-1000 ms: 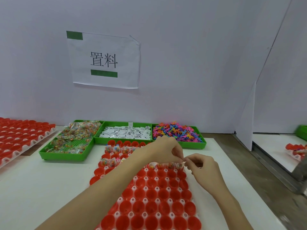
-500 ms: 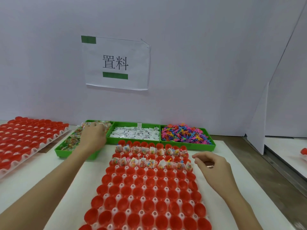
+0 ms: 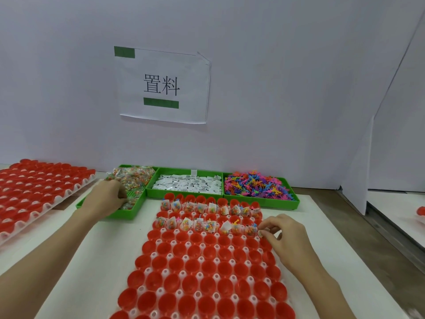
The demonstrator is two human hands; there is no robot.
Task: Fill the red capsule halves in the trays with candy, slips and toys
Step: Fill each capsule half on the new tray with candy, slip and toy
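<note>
A white tray (image 3: 199, 275) of red capsule halves (image 3: 195, 252) lies in front of me. Its two far rows (image 3: 207, 217) hold candy packets, slips and toys; the nearer halves are bare. My left hand (image 3: 107, 200) reaches into the green candy tray (image 3: 108, 215), fingers curled down into the candy packets (image 3: 135, 179). My right hand (image 3: 284, 237) hovers at the tray's right edge by the second row, thumb and fingers pinching a small pale item (image 3: 262, 233). A green tray of white slips (image 3: 188, 184) and one of coloured toys (image 3: 255, 186) stand behind.
A second tray of red halves (image 3: 34, 187) sits raised at the far left. A white wall with a paper sign (image 3: 162, 86) closes the back. The table edge (image 3: 340, 238) runs along the right, with a gap and another surface beyond.
My left hand left the far rows, swung left to the candy tray and now digs into the packets. My right hand stayed by the tray's right edge, still pinching.
</note>
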